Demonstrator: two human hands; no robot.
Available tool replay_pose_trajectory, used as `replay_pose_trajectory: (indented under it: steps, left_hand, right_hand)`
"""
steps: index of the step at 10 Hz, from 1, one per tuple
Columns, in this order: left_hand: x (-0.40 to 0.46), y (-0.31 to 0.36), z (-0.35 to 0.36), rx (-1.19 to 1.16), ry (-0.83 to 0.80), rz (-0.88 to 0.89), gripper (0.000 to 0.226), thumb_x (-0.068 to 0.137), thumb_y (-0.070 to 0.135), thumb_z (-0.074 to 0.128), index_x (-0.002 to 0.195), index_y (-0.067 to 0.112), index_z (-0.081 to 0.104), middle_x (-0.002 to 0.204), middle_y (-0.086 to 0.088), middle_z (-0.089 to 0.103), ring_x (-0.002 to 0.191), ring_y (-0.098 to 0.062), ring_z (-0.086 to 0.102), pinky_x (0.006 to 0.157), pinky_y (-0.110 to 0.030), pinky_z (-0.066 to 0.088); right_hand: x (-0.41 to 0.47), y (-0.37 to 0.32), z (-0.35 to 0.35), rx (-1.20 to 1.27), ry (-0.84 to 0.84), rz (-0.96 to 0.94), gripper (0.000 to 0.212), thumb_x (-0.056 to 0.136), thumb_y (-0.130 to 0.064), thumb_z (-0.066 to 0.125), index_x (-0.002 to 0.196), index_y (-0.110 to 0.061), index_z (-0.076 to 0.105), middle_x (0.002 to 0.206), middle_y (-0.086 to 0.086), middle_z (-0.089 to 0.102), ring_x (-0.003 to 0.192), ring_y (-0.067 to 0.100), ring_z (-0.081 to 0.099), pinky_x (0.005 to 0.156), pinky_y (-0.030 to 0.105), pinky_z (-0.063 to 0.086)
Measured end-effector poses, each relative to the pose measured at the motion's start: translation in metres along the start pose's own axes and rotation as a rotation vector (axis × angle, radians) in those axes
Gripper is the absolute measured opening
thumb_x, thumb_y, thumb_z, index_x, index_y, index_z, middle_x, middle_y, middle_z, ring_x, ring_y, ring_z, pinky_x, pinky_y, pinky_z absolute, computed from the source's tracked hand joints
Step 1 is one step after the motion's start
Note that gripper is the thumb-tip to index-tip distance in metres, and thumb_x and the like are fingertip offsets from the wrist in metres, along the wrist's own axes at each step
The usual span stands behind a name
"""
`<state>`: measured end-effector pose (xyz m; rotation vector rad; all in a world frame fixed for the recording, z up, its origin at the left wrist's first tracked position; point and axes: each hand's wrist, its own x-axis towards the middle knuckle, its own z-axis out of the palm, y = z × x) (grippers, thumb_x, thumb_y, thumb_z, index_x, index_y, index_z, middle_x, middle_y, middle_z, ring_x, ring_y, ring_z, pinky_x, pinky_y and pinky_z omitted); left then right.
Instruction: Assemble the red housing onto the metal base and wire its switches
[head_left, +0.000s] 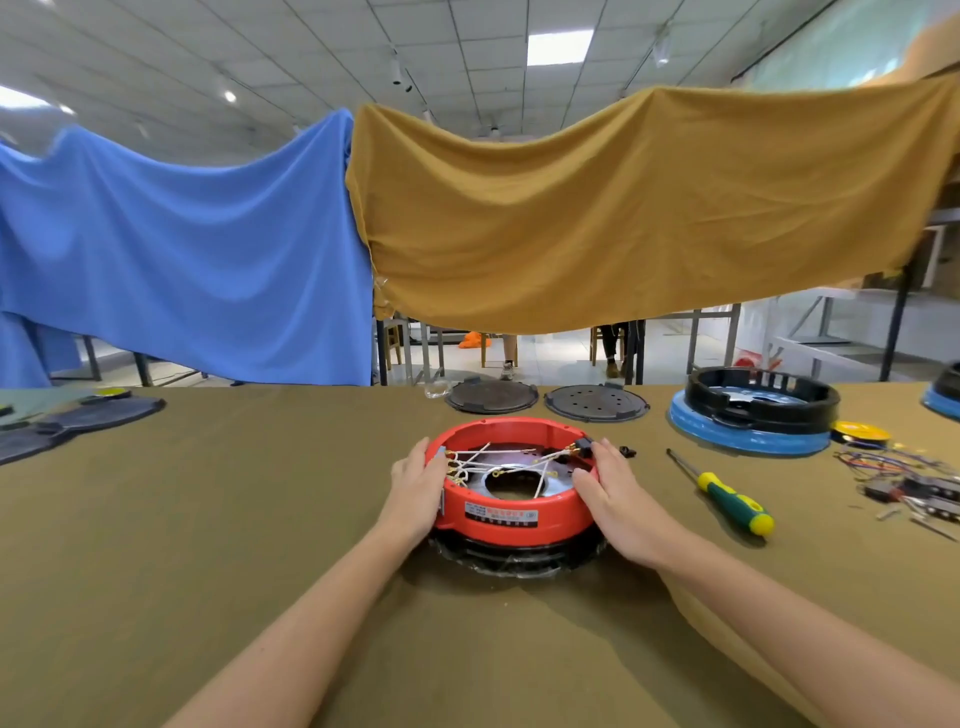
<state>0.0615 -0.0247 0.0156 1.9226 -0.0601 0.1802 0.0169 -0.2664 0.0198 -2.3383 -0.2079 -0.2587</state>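
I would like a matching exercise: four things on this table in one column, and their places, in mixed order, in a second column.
Things:
1. screwdriver
2. red housing
3. blue-rimmed black housing
4. two dark round plates

Places:
A. between both hands
B. far right, behind the screwdriver
C. at the table's far edge, behind the red housing
D. right of the right hand

Pairs: 1-D, 2-A, 3-B, 4-C

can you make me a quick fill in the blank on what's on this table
1. Both hands, left hand and right hand, rest on the sides of the ____ housing.
2. The screwdriver lies to the housing's ____.
3. The wires inside the housing are ____.

Missing words: red; right; white
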Motion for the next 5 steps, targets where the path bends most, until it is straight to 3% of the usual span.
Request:
replay_pose_trajectory:
  steps: [1, 2, 3, 4, 5]
  left_hand:
    - [-0.024, 0.001, 0.006, -0.019, 0.100, 0.034, 0.047, 0.103, 0.048, 0.037, 0.146, 0.030, 0.036, 0.144, -0.008, 0.032, 0.127, -0.015, 0.040, 0.109, -0.030, 0.025]
    - [-0.054, -0.013, 0.010, -0.062, 0.089, 0.155, 0.040, 0.101, 0.047, 0.042, 0.141, 0.044, 0.037, 0.132, 0.002, 0.039, 0.111, 0.010, 0.038, 0.102, -0.022, 0.023]
    - [-0.066, -0.021, 0.007, -0.054, 0.057, 0.155, 0.045, 0.098, 0.056, 0.041, 0.143, 0.050, 0.034, 0.129, 0.007, 0.041, 0.107, 0.015, 0.043, 0.099, -0.023, 0.029]
    - [-0.070, -0.014, 0.006, -0.040, 0.048, 0.158, 0.044, 0.097, 0.060, 0.038, 0.140, 0.054, 0.033, 0.125, 0.013, 0.045, 0.114, -0.001, 0.047, 0.097, -0.026, 0.032]
    - [-0.071, -0.012, 0.008, -0.031, 0.042, 0.190, 0.053, 0.094, 0.065, 0.035, 0.145, 0.053, 0.030, 0.123, 0.016, 0.046, 0.118, -0.004, 0.047, 0.096, -0.027, 0.034]
  right_hand:
    - [-0.014, -0.008, 0.001, -0.026, 0.010, 0.033, 0.067, 0.103, -0.052, 0.029, 0.158, -0.019, 0.010, 0.167, 0.001, 0.004, 0.152, 0.014, 0.002, 0.119, 0.035, 0.013]
    - [-0.030, -0.014, 0.001, -0.014, 0.019, 0.049, 0.078, 0.097, -0.066, 0.029, 0.158, -0.022, 0.009, 0.167, 0.001, 0.002, 0.153, 0.015, 0.003, 0.121, 0.038, 0.014]
    - [-0.052, -0.021, -0.007, 0.025, -0.049, 0.068, 0.080, 0.094, -0.070, 0.028, 0.158, -0.027, 0.005, 0.167, -0.004, -0.001, 0.151, 0.010, 0.008, 0.120, 0.032, 0.016]
    - [-0.082, -0.032, -0.033, 0.177, -0.015, 0.041, 0.052, 0.098, -0.059, 0.037, 0.147, -0.049, 0.023, 0.158, -0.011, 0.030, 0.133, -0.008, 0.037, 0.109, 0.015, 0.032]
    - [-0.121, -0.036, -0.087, 0.338, 0.297, 0.049, 0.057, 0.085, -0.064, 0.056, 0.138, -0.044, 0.046, 0.143, -0.007, 0.054, 0.121, 0.008, 0.058, 0.101, 0.040, 0.052]
